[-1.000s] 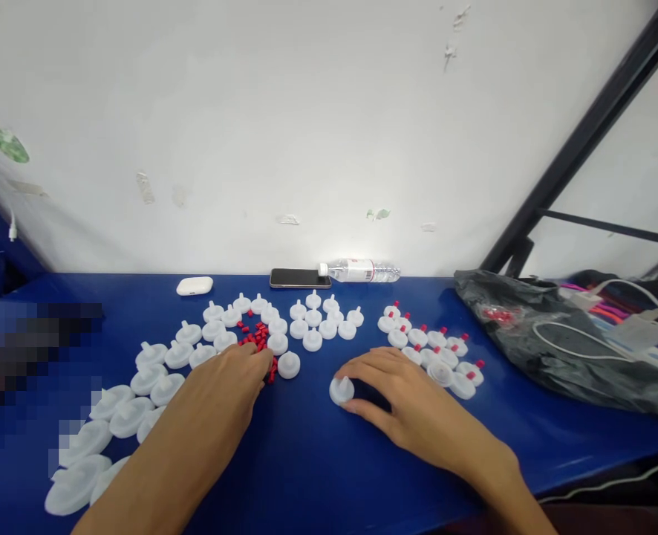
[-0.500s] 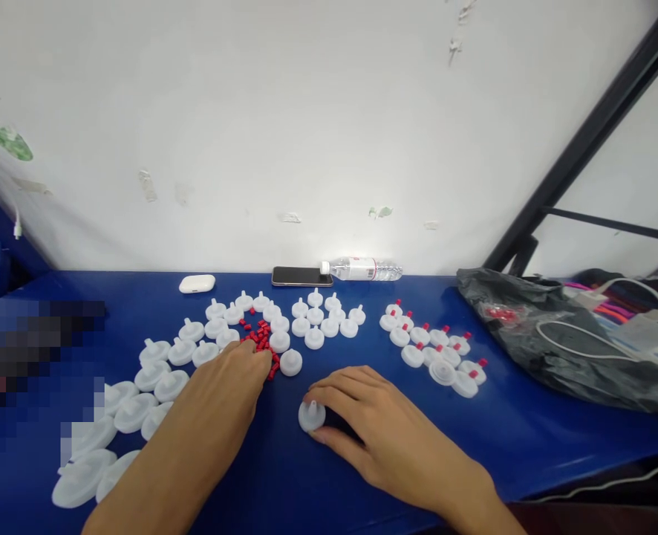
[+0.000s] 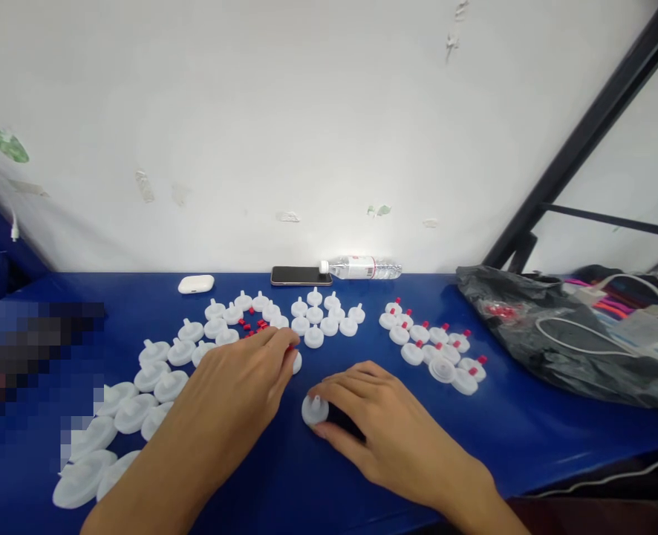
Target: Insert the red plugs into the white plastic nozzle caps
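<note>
My right hand (image 3: 370, 416) pinches the rim of a white plastic disc with a short upright nozzle (image 3: 313, 413), which stands on the blue table. My left hand (image 3: 254, 371) is closed at the fingertips on a small red cap, of which only a sliver shows. Just behind that hand lie loose red caps (image 3: 261, 325), partly hidden by it. White nozzle discs (image 3: 215, 328) ring the caps and spread toward the near left. Another cluster of bare white discs (image 3: 314, 336) stands at the centre back.
To the right are several white discs with red caps on their nozzles (image 3: 412, 354). A phone (image 3: 301, 276), a water bottle (image 3: 362, 267) and a white case (image 3: 196, 284) lie along the wall. A black plastic bag (image 3: 579, 364) covers the right side of the table (image 3: 373, 513).
My left hand has moved right from the pile of red caps, with a red cap now at its fingertips. My right hand still holds the white disc, hardly moved.
</note>
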### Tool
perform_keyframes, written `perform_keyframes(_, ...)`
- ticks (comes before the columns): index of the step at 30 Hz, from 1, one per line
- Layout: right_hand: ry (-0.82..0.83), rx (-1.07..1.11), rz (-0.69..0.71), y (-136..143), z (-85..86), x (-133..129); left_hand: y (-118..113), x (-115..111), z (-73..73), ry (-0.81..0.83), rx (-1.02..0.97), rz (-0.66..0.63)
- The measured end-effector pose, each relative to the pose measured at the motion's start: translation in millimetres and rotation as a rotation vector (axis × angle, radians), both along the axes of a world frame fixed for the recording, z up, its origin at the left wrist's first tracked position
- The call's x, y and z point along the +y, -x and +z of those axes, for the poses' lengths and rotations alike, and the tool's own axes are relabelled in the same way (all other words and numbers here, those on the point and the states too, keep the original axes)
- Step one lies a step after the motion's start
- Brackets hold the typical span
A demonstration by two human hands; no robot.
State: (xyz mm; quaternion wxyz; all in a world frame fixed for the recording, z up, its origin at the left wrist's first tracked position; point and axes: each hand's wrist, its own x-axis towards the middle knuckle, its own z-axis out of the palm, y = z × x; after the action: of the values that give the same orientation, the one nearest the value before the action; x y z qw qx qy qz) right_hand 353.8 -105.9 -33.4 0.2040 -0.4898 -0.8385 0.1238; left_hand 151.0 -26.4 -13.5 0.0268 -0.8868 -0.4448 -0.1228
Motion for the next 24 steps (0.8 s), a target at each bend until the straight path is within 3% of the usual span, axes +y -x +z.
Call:
perform_keyframes(5,-0.077,-0.049,-0.121,-0.4,-3.8,0.3,-4.8,-6.4,3.6,-0.021,-0.203,-0.126)
perform_keyframes(12,-0.069,-0.091,-0.114,-0.9,-6.7,-0.5,-10.1,-11.1,4.1,0.230,-0.093,-0.225)
perform_keyframes(24,-0.067,-0.085,-0.092,-2.6,-7.0,1.3,-15.6,-18.1,4.5,0.346,-0.103,-0.244)
